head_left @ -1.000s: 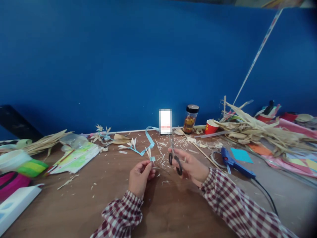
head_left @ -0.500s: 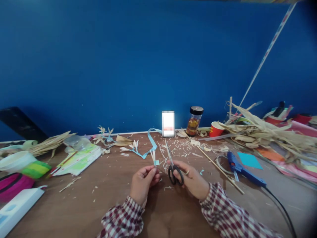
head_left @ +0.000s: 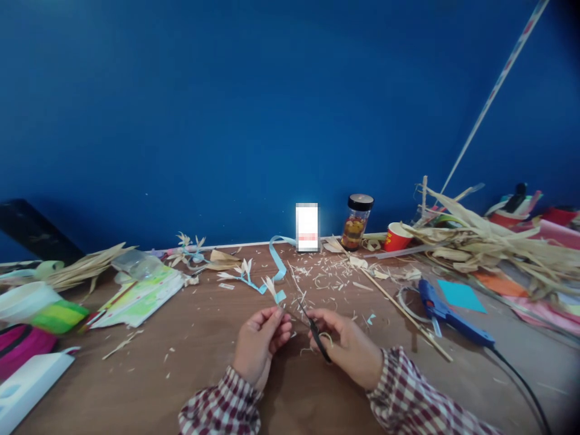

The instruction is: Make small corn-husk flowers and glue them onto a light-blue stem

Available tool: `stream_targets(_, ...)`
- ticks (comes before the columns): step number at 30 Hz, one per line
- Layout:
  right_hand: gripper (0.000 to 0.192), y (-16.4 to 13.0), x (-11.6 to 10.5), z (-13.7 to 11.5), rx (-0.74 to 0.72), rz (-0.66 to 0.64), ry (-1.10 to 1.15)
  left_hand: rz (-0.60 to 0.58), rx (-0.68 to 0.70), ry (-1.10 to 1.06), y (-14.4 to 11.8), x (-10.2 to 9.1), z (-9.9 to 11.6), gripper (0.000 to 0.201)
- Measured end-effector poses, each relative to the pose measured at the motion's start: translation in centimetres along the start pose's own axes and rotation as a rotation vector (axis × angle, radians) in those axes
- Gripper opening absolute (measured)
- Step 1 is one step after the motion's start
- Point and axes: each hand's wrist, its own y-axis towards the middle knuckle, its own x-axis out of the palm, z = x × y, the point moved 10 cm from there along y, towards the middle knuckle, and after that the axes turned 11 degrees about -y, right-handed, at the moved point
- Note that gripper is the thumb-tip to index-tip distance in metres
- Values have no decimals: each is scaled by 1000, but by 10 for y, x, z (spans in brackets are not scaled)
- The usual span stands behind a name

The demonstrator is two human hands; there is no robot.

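Note:
My left hand (head_left: pixel 263 338) pinches the lower end of a small pale husk flower (head_left: pixel 270 287) with a light-blue strip (head_left: pixel 280 296) wrapped at its base. In my right hand (head_left: pixel 348 344) are black-handled scissors (head_left: pixel 319 339), with the blades pointing up and to the left towards the left fingertips. Whether the blades touch anything I cannot tell. Beyond the left hand lies another pale flower piece (head_left: pixel 244 272) on a light-blue stem. A blue ribbon (head_left: pixel 277 260) curls behind it on the brown table (head_left: pixel 190 374).
Pale scraps (head_left: pixel 330 275) litter the table's middle. To the right lie a long stick (head_left: pixel 399 308), a blue glue gun (head_left: pixel 453 317), a red paper cup (head_left: pixel 397 237) and dried husks (head_left: pixel 493 244). A jar (head_left: pixel 357 222) stands at the back; a white power strip (head_left: pixel 34 386) lies left.
The scissors have turned from pointing away to lean left, with their blades lower and nearer the left fingertips. The flower in my left hand has tilted slightly left.

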Motion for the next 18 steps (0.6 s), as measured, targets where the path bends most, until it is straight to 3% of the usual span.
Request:
stream_targets(3, 37, -1, 2, -4, -27, 17, -67, 24, -2, -90, -2, -1, 2, 3)
stream_targets(10, 34, -5, 7, -6, -91, 98, -393, 24, 2, -187, -1, 0, 4, 10)
stream_targets(18, 32, -8, 7, -23, -149, 114, -474, 42, -1, -133, -3, -4, 4, 2)
